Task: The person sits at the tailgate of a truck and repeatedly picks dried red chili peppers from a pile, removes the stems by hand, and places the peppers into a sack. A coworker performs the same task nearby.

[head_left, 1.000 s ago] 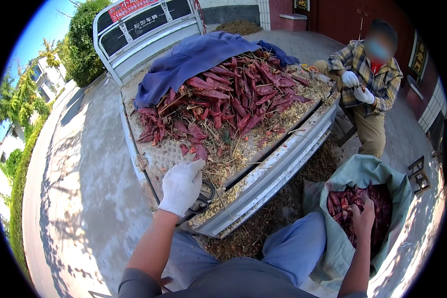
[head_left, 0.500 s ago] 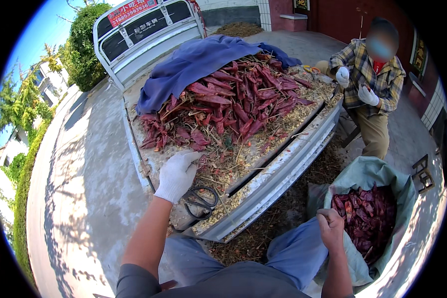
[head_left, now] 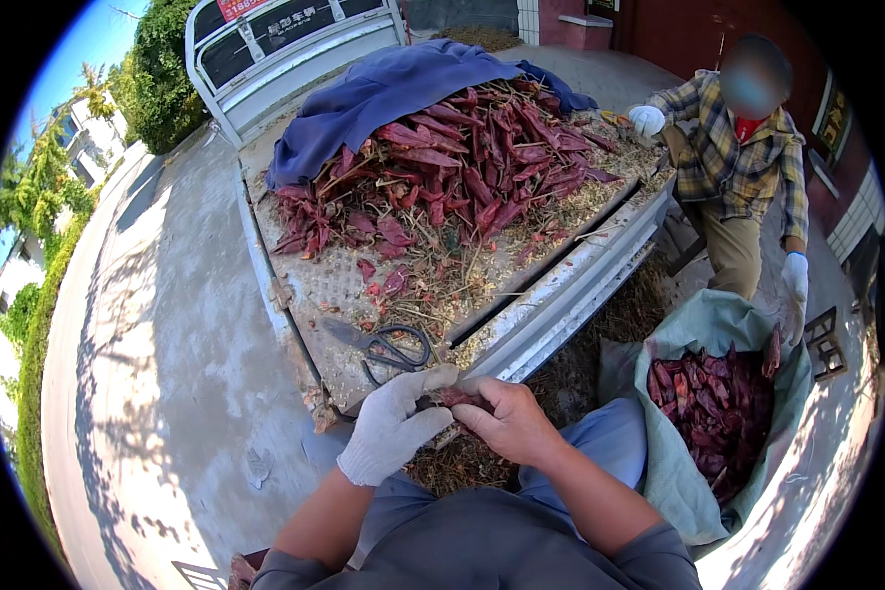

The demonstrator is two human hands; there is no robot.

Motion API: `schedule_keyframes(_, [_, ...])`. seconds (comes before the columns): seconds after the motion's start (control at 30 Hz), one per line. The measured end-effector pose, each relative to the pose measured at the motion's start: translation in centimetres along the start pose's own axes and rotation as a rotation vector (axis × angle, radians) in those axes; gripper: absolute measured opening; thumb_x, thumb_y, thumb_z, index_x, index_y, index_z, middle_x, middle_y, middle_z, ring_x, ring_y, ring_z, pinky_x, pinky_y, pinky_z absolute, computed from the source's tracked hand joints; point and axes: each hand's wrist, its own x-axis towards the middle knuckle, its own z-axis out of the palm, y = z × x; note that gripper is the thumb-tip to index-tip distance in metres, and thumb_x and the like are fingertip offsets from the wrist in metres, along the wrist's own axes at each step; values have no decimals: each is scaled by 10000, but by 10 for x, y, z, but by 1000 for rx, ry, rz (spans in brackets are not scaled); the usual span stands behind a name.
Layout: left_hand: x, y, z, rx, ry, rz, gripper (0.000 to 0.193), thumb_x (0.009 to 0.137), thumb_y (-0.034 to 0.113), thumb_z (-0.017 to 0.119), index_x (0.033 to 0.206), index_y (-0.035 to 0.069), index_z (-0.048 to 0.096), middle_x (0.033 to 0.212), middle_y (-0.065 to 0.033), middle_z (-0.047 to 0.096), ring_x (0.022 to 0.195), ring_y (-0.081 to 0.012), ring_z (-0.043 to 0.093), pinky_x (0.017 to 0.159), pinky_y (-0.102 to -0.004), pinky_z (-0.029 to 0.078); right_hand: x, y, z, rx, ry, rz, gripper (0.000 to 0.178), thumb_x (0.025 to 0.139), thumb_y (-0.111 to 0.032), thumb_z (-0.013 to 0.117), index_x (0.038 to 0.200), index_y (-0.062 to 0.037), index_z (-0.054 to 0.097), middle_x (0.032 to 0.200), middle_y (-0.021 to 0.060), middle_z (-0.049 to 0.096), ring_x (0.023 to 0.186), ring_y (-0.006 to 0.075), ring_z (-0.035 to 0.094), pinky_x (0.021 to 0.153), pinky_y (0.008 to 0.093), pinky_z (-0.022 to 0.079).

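Close in front of my body, my left hand [head_left: 393, 428], in a white knitted glove, and my bare right hand [head_left: 511, 418] come together. Between their fingertips is a dark red dried chili pepper [head_left: 452, 396], pinched from both sides and partly hidden by the fingers. Just beyond my left hand, black-handled scissors [head_left: 398, 346] lie on the truck bed [head_left: 315, 280], their blades pointing left. Farther off rises a heap of dried red chili peppers [head_left: 462, 182], half covered by a blue cloth [head_left: 364, 98].
A pale green sack [head_left: 664, 433] of dried chilies [head_left: 713, 413] stands right of my leg. Beyond it a person [head_left: 733, 172] in a plaid shirt has one white-gloved hand [head_left: 646, 120] at the bed's edge, the other [head_left: 795, 277] by the sack. Seeds and stems litter the bed.
My left hand has come back from the bed toward me, and my right hand has moved left from beside the sack to meet it at the chili. The other person's hands have spread apart.
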Motion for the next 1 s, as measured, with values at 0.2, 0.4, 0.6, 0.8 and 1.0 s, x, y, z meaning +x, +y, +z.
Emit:
schedule_keyframes(0.2, [-5, -7, -7, 502, -37, 335, 356, 895, 180, 838, 1238, 88, 816, 1056, -139, 786, 945, -328, 758, 853, -414, 607, -14, 8, -14, -355, -93, -120, 219, 1003, -149, 737, 1172, -9, 742, 970, 159, 730, 892, 300, 736, 794, 423, 569])
schedule_keyframes(0.4, [-5, 18, -3, 880, -133, 475, 249, 906, 208, 775, 1124, 96, 820, 893, -113, 752, 863, -337, 739, 775, -457, 584, -7, 2, -13, -335, -296, -73, 271, 983, -223, 771, 1111, 1, 687, 976, 196, 717, 900, 418, 708, 795, 480, 568])
schedule_keyframes(0.6, [-8, 30, -7, 1093, -292, 481, 160, 909, 209, 774, 1014, 89, 785, 876, -118, 727, 815, -345, 714, 748, -455, 570, -2, -5, -19, -598, -411, -218, 281, 1001, -273, 767, 1000, -19, 645, 920, 188, 682, 870, 446, 688, 751, 525, 543])
schedule_keyframes(0.8, [-28, -24, 2, -440, -79, -263, 208, 975, 185, 762, 1063, -2, 740, 864, -101, 722, 809, -227, 727, 720, -354, 571, -9, 3, -11, -269, -308, -390, 233, 1041, -240, 730, 1026, -17, 666, 888, 162, 658, 831, 413, 669, 730, 485, 544])
schedule_keyframes(1.0, [-24, -30, 13, -149, -67, -363, 435, 972, 205, 758, 1336, -22, 687, 1030, -145, 746, 908, -228, 751, 766, -357, 600, -32, 14, -14, 161, -148, -14, 124, 1052, -116, 695, 1096, -3, 713, 884, 82, 722, 777, 184, 717, 718, 344, 572])
